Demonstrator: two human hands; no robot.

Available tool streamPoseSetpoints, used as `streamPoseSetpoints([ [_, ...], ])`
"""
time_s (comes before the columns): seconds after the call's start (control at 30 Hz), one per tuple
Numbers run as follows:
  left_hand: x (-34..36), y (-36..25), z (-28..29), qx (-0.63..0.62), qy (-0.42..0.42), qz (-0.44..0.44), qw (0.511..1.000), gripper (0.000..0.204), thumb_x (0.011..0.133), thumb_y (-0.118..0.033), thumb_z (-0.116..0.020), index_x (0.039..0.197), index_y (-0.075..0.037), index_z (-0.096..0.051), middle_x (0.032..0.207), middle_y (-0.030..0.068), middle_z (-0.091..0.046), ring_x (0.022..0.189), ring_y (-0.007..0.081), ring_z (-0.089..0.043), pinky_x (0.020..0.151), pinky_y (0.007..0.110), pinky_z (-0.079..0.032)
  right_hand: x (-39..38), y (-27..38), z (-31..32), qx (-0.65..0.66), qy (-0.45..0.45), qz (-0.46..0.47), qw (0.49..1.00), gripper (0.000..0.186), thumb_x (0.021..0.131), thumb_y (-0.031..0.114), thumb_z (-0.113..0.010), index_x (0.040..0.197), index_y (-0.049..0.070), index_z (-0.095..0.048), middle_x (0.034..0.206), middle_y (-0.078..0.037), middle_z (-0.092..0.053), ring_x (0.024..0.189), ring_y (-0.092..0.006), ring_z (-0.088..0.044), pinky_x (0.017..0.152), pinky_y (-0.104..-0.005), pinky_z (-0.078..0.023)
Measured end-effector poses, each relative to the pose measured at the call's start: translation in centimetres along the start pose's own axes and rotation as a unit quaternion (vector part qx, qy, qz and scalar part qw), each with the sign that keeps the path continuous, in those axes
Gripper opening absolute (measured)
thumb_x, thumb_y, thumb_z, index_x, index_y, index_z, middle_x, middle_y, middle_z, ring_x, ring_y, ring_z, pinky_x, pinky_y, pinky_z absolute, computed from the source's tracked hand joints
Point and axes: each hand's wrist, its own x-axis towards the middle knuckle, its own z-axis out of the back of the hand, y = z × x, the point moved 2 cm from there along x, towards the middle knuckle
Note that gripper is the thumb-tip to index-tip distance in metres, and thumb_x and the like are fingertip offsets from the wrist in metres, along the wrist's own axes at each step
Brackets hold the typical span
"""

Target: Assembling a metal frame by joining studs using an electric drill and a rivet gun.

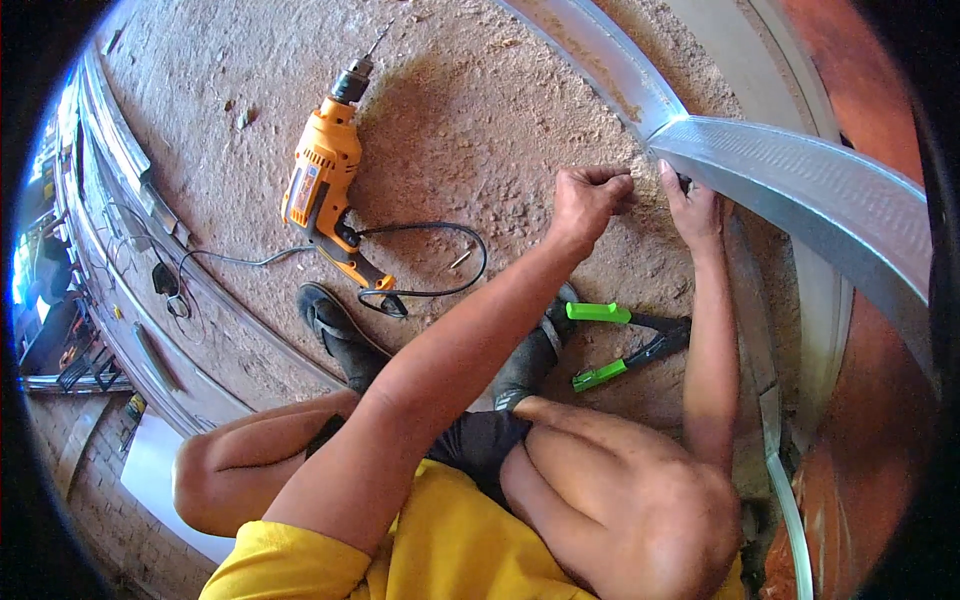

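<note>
My left hand [590, 207] is closed, thumb against the curled fingers, just short of the metal joint. Whatever it may pinch is too small to make out. Beside it my right hand [697, 212] has thumb and fingers closed at the lower edge of a silvery metal channel [800, 165], right by its end. That end meets a second metal channel [590, 55] at a corner. Between my right forearm and my foot lies a black hand tool with two green grips [600, 375], its head partly in shadow.
A yellow-orange corded drill [327, 170] with a long bit lies left of my hands, its black cable [480, 260] looping over the rough dirt floor [230, 60]. Long metal strips [115, 125] line the left side. A pale board [165, 470] lies lower left.
</note>
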Motion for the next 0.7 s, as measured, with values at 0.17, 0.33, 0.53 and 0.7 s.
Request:
streamPoseSetpoints([
  [0.17,0.8,0.7,-1.1,-0.115,-0.045,0.038,0.992,0.023,0.082,-0.004,-0.062,0.101,0.009,-0.059,0.083,0.0147,-0.065,0.073,0.0213,-0.066,0.061,0.028,-0.055,0.1,-0.8,0.4,0.008,0.045,-0.012,0.999,0.026,0.083,0.024,-0.064,0.096,0.002,-0.063,0.089,-0.012,-0.065,0.082,-0.0272,-0.062,0.075,-0.0375,-0.046],
  [0.33,1.0,0.4,-2.2,-0.157,-0.029,0.035,0.986,0.024,0.084,-0.001,-0.059,0.105,0.011,-0.056,0.089,0.0176,-0.064,0.076,0.0236,-0.066,0.064,0.028,-0.056,-0.2,-1.9,-0.1,0.056,0.041,-0.042,0.997,0.027,0.082,0.023,-0.065,0.096,0.0,-0.062,0.09,-0.014,-0.065,0.084,-0.0287,-0.062,0.077,-0.0373,-0.046],
  [0.53,1.2,0.7,-2.0,-0.184,-0.043,0.028,0.982,0.025,0.084,-0.001,-0.058,0.106,0.011,-0.054,0.09,0.0181,-0.064,0.078,0.0239,-0.066,0.065,0.028,-0.056,0.0,-0.5,0.5,0.011,0.043,-0.044,0.998,0.027,0.081,0.021,-0.066,0.097,0.0,-0.062,0.092,-0.013,-0.065,0.085,-0.0272,-0.062,0.077,-0.037,-0.046],
  [0.7,1.4,0.7,-2.3,-0.168,-0.025,0.024,0.985,0.025,0.085,-0.001,-0.057,0.107,0.012,-0.054,0.09,0.0184,-0.064,0.077,0.0237,-0.066,0.065,0.029,-0.056,-0.5,-2.1,0.1,0.048,0.018,-0.039,0.998,0.023,0.08,0.02,-0.067,0.094,0.001,-0.064,0.089,-0.012,-0.066,0.082,-0.0262,-0.062,0.076,-0.0357,-0.046],
])
